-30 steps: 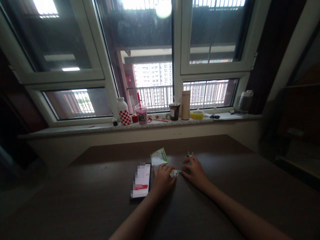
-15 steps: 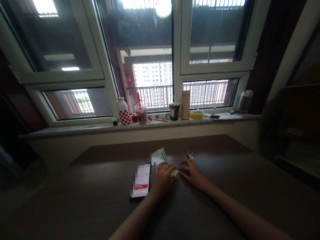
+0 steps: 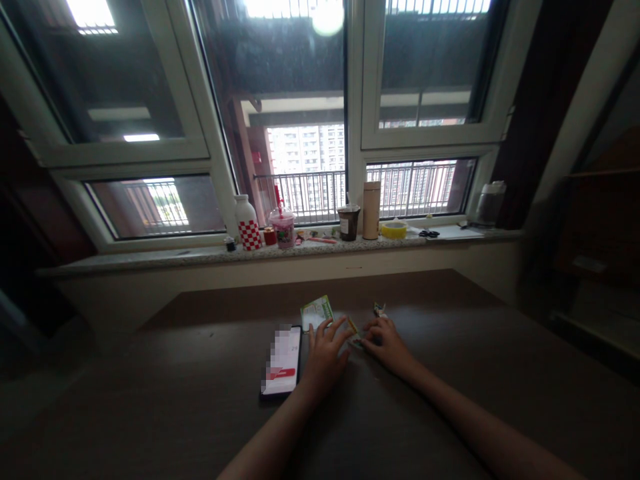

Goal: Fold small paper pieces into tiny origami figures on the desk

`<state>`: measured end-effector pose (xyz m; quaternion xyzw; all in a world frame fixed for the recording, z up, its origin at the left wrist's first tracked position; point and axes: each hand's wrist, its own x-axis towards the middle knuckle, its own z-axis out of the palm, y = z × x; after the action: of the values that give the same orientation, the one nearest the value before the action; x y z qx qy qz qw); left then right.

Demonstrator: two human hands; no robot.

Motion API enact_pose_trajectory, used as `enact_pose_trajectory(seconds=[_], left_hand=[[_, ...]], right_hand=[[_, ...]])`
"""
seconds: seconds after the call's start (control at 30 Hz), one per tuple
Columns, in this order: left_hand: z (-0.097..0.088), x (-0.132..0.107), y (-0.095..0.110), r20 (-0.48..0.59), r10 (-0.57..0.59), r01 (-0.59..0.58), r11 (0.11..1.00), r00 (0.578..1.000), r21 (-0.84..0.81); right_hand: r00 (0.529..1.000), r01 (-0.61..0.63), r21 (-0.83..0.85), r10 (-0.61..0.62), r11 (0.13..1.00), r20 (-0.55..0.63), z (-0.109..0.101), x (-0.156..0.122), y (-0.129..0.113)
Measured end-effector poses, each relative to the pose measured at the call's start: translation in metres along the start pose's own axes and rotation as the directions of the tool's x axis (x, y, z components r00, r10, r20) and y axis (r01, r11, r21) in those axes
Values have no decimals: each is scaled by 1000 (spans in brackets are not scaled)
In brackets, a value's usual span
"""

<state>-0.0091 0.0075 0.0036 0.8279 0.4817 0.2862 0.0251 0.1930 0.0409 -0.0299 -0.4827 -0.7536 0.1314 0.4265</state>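
Showing between left hand (image 3: 325, 357) and right hand (image 3: 389, 343), one scrap (image 3: 353, 326) looks indistinct.

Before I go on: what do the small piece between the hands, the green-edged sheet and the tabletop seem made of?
Small piece: perhaps paper or plastic film, being thin and coloured; too small to settle finish.
Green-edged sheet: probably printed paper or card, flat and pale.
Tabletop: wood or wood-look laminate, satin; brown with soft sheen.
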Motion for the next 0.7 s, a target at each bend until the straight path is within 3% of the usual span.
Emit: enact_pose_trajectory(seconds=[0.2,0.47,0.7], left_hand=[[5,0,1,45,-45,48,996,998,-75],[15,2,-3,102,-129,150,961,986,-232],[10,4,-3,89,-167,186,938,982,-292]], right_hand=[[998,-13,13,13,1000,-53,2,-1,-4],[997,38,90,-45,995,68,0,-4,-10],[983,11,160,-40,987,178,-5,-4,-15]])
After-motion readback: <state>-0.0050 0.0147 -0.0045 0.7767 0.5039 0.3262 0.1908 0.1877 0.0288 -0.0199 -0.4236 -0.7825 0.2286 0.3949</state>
